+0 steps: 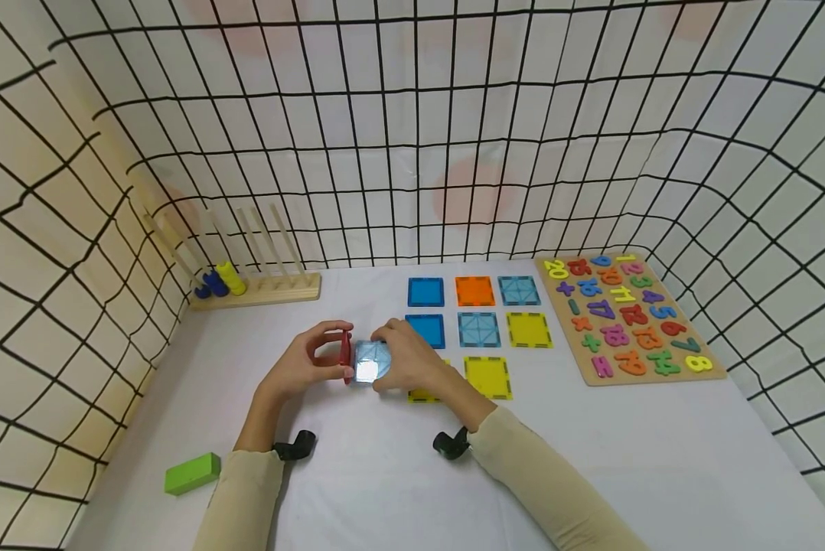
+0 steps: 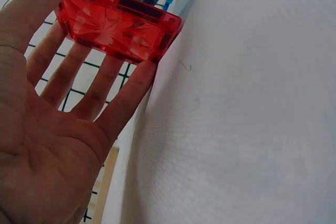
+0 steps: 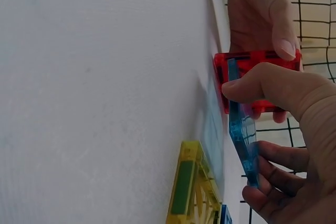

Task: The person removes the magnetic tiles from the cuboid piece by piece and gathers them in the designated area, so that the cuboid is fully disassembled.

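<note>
Pinched between thumb and fingers of my left hand [image 1: 305, 358] is a red translucent magnetic tile [image 2: 113, 23], held upright and seen edge-on in the head view. My right hand [image 1: 412, 358] grips a light blue magnetic tile [image 1: 371, 362] by its edges, thumb on one side and fingertips on the other. In the right wrist view this blue tile [image 3: 242, 129] stands close to the red tile [image 3: 262, 59]; whether their edges touch I cannot tell. Just right of the hands lies a dark blue tile [image 1: 426, 330], and a yellow tile [image 1: 422, 396] is partly hidden under my right forearm.
More flat tiles lie in rows, among them an orange tile [image 1: 475, 291] and a yellow tile [image 1: 488, 377]. A wooden number board [image 1: 578, 367] is at the right, a peg stand [image 1: 282, 288] at back left, a green block [image 1: 192, 474] at front left. Black netting [image 1: 415, 153] surrounds the table.
</note>
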Motion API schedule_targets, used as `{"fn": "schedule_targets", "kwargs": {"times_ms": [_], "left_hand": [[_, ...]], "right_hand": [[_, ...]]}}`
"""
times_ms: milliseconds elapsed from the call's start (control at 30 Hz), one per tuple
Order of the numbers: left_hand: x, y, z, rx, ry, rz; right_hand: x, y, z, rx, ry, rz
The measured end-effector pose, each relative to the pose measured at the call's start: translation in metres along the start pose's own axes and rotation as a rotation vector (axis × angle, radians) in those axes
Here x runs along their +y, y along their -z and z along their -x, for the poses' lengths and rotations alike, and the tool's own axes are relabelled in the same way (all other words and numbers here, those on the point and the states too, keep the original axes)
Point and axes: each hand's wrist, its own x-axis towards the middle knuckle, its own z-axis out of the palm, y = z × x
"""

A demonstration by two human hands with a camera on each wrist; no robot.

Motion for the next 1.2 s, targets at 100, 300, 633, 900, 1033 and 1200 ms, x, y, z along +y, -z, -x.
{"fn": "schedule_targets", "kwargs": {"times_ms": [100,300,633,900,1033,1200], "left_hand": [[-0.002,0.0,0.0,-0.005,0.001,0.012],[-0.003,0.001,0.0,-0.006,0.0,0.009],[-0.002,-0.001,0.0,-0.014,0.013,-0.011],[-0.001,0.0,0.001,-0.008,0.027,-0.017],[-0.001,0.0,0.001,-0.008,0.031,-0.018],[-0.002,0.0,0.001,-0.012,0.026,-0.014]], "right_hand": [[0.001,0.004,0.002,-0.005,-0.005,-0.024],[0.005,0.013,0.006,0.0,-0.018,-0.099],[0.013,0.033,0.025,0.051,-0.003,-0.145],[0.025,0.051,0.047,0.055,0.023,-0.128],[0.036,0.059,0.06,0.061,0.027,-0.126],[0.048,0.07,0.077,0.067,0.003,-0.11]]}}
